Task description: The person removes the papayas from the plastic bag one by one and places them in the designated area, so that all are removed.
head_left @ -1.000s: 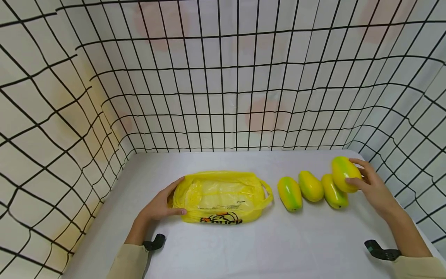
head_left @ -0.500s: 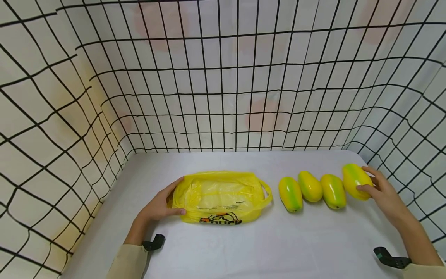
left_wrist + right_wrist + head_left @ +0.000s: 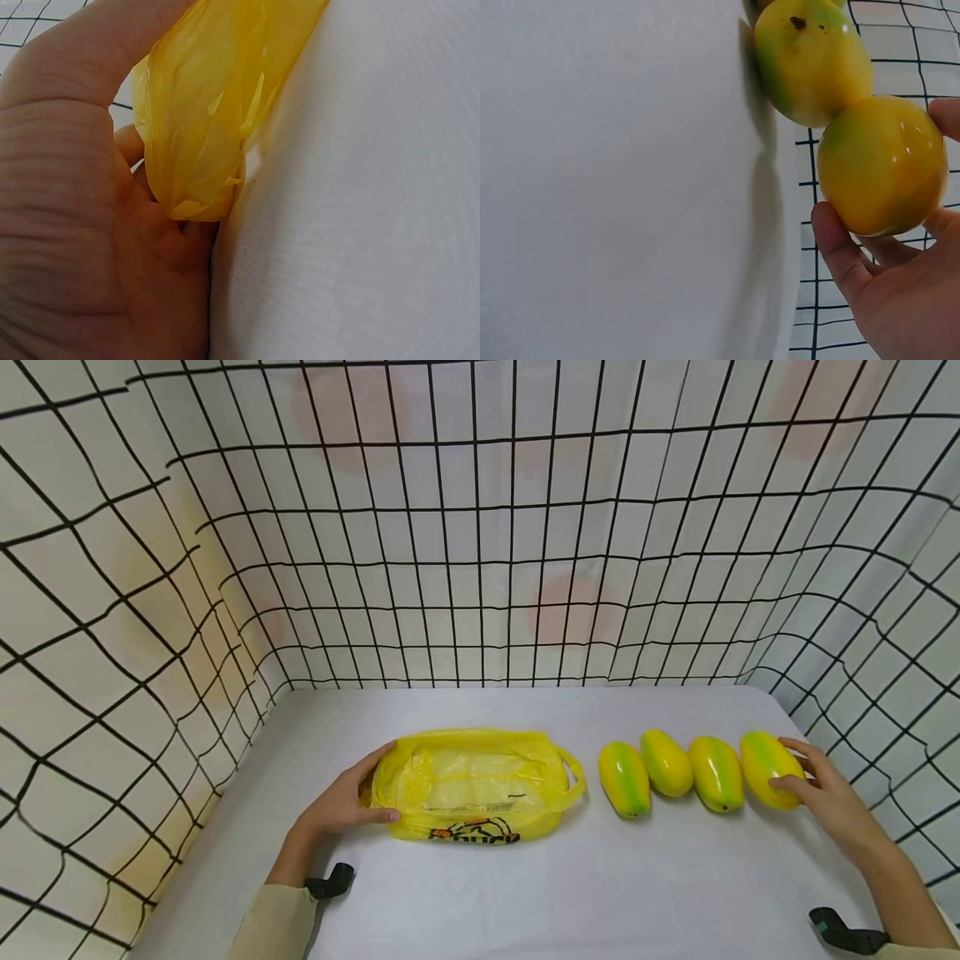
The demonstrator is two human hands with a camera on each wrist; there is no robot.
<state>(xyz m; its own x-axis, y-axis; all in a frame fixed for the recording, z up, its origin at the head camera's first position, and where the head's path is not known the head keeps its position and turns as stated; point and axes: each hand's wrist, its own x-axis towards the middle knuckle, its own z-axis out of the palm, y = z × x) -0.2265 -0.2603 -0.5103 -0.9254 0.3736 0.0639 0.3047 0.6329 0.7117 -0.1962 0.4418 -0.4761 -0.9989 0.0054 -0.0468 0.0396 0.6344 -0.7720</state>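
A yellow plastic bag (image 3: pixel 480 781) with a dark printed logo lies on the table, its mouth spread wide and a loop handle at its right end. My left hand (image 3: pixel 341 797) holds the bag's left end, thumb along the near side. The left wrist view has the yellow film (image 3: pixel 202 112) between thumb and fingers. At the far right my right hand (image 3: pixel 828 789) grips a yellow-green papaya (image 3: pixel 770 768) by its right side. Three similar papayas, the nearest one (image 3: pixel 716 772) beside it, form a row towards the bag. In the right wrist view the held papaya (image 3: pixel 885 165) overlaps its neighbour (image 3: pixel 810 60).
Black wire grid (image 3: pixel 510 560) stands along the back and both sides, with white sheeting behind it. A white cloth covers the table (image 3: pixel 555 902). Each wrist carries a small black camera, such as the left one (image 3: pixel 333 881).
The right hand has carried its papaya to the right and lowered it to the right end of the row. The neighbouring papaya has shifted slightly. The left hand and bag stay about still.
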